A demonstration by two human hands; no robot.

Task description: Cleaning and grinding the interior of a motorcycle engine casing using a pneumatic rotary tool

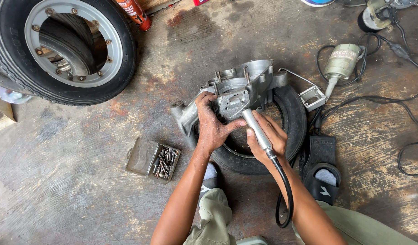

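Observation:
A grey metal engine casing (239, 88) rests on a small black tyre (294, 122) lying flat on the concrete floor. My left hand (212, 126) grips the casing's near left side, fingers over its edge. A silver rotary-tool handpiece (258, 130) is held like a pen in my right hand (268, 141), its tip against the casing's front face. A black flexible shaft (285, 195) runs from the handpiece down along my right forearm.
An open metal tin of several bits (154, 159) lies at the left. A large wheel with tyre (63, 47) lies at the top left, an orange spray can (135, 12) beside it. A pale motor unit (341, 61) with black cables (399, 97) and a foot pedal (321, 149) lie at the right.

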